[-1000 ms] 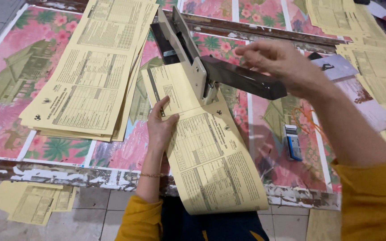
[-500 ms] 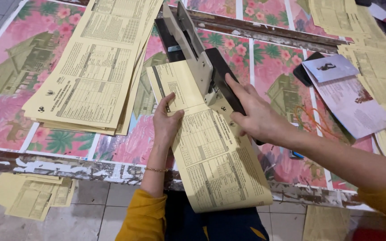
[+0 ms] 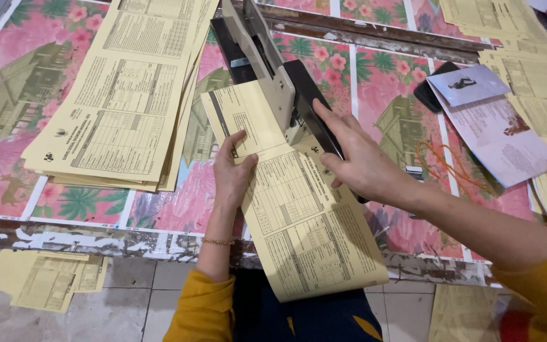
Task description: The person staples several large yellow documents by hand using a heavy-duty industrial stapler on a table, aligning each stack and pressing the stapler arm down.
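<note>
A long yellow printed form [image 3: 299,221] lies across the table's front edge, its upper end fed under a large grey and black stapler [image 3: 272,69]. My left hand [image 3: 232,171] presses flat on the form's left side, fingers spread. My right hand [image 3: 356,158] lies palm down on the stapler's black lever arm [image 3: 308,95], which is pushed down onto the paper.
A thick stack of yellow forms [image 3: 121,101] sits to the left. More yellow sheets [image 3: 533,69] lie at the right, with a white booklet [image 3: 489,126] and a dark phone [image 3: 435,95]. Loose yellow sheets [image 3: 42,278] lie on the floor. The flowered table cover [image 3: 7,107] spreads underneath.
My right hand came down from the raised stapler lever and pushed it flat onto the form. My left hand stayed on the paper.
</note>
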